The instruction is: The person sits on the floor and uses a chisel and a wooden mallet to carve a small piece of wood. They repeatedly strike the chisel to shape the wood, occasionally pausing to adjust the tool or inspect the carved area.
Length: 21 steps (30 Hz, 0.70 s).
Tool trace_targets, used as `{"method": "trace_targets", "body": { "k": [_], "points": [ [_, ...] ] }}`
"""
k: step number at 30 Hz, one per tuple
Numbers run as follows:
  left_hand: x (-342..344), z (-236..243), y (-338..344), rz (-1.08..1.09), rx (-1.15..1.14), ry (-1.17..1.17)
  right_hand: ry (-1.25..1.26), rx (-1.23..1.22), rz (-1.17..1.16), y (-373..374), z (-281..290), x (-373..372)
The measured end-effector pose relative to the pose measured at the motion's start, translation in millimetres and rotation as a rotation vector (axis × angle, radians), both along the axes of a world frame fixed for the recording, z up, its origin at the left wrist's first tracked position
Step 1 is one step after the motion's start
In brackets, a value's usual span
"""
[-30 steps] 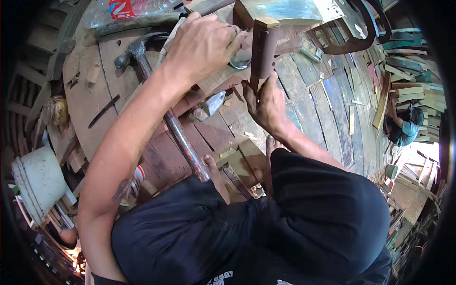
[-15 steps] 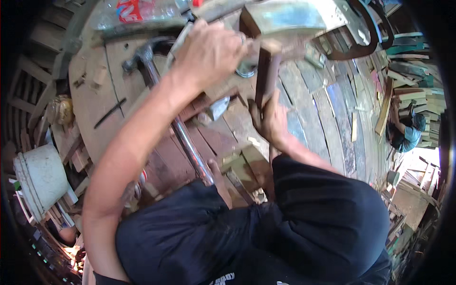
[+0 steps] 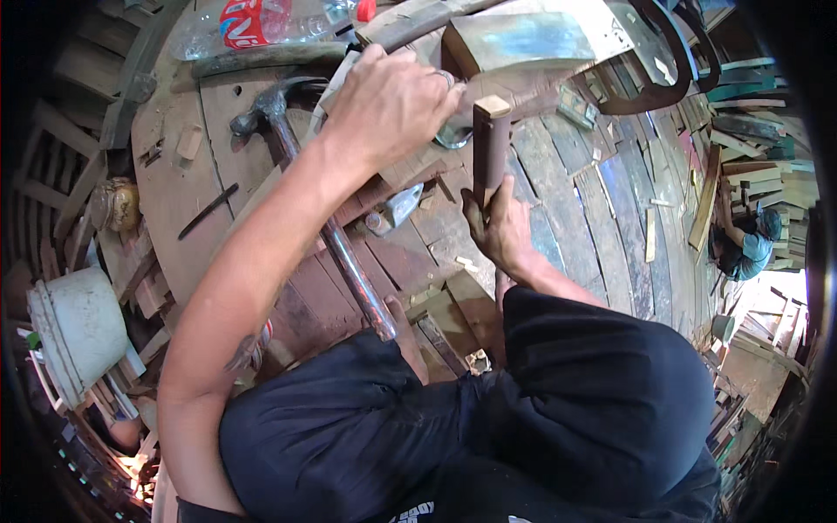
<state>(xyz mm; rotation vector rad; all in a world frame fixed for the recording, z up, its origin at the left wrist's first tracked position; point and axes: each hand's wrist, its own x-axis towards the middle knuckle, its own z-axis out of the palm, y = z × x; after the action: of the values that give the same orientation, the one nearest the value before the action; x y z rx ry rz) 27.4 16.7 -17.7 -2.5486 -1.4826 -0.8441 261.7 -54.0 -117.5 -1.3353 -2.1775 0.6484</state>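
Observation:
My left hand (image 3: pixel 392 103) reaches over the far part of the planked surface, its fingers curled closed; whatever lies inside them is hidden. It rests beside a wooden board (image 3: pixel 545 87). A dark brown wooden bar (image 3: pixel 491 155) with a pale end stands upright in my right hand (image 3: pixel 506 225), whose fingers wrap round its lower part. Beneath my left forearm lies a claw hammer (image 3: pixel 353 266), its head beyond the arm and its handle running toward my knee. A small bottle (image 3: pixel 397 209) lies on its side between my hands.
A thick wood block (image 3: pixel 523 42) and a clear plastic bottle (image 3: pixel 261 22) lie at the far edge. On the left are a thin dark strip (image 3: pixel 207 211), a jar (image 3: pixel 114 205) and a white bucket (image 3: pixel 80 327). Another person (image 3: pixel 745 240) sits far right among stacked wood.
The bar in my right hand has come slightly nearer to me and stands more upright. My left hand stays in nearly the same place, still closed.

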Motion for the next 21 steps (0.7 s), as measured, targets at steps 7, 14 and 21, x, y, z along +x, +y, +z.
{"method": "trace_targets", "body": {
  "k": [7,14,21],
  "points": [
    [-4,9,1,0.029,-0.05,0.106,0.05,0.042,0.026,9,6,-6],
    [-3,13,-4,0.051,-0.087,0.073,0.069,-0.02,0.019,24,42,-24],
    [-5,15,-1,0.083,-0.069,0.14,0.056,-0.061,0.016,19,27,-16]
  ]
}}
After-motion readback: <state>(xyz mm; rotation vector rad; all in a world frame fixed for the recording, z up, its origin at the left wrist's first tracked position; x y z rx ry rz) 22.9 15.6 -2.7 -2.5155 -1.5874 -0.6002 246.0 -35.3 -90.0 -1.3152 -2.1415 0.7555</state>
